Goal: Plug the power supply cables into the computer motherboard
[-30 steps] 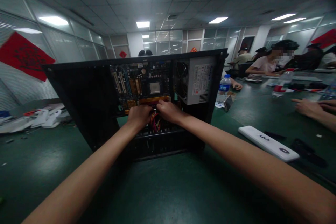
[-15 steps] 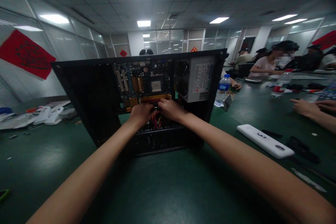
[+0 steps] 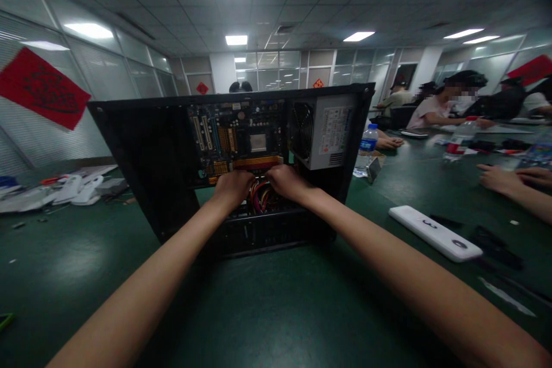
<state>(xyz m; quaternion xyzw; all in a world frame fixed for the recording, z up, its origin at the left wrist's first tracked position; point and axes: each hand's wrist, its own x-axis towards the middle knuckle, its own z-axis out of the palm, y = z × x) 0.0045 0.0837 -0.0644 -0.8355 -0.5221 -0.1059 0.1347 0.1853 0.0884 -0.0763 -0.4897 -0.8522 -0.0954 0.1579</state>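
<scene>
An open black computer case point(image 3: 142, 155) stands on the green table point(image 3: 267, 310) in front of me. Inside it I see a motherboard point(image 3: 235, 138) and a grey power supply point(image 3: 328, 132) with a fan. My left hand point(image 3: 233, 187) and my right hand point(image 3: 287, 181) are both inside the case, fingers curled at the yellow memory slots point(image 3: 257, 162) on the board's lower edge. A bundle of red and yellow cables point(image 3: 260, 198) shows between the two hands. What the fingertips press or grip is hidden.
A white remote-like bar point(image 3: 433, 234) and dark small parts point(image 3: 495, 244) lie to the right. A water bottle point(image 3: 367, 148) stands behind the case. Another person's hands point(image 3: 502, 178) rest at the right edge; more people sit further back. White clutter point(image 3: 64, 190) lies at the far left.
My two hands have drawn slightly apart along the yellow slots, so more of the cable bundle shows between them. The view has shifted a little.
</scene>
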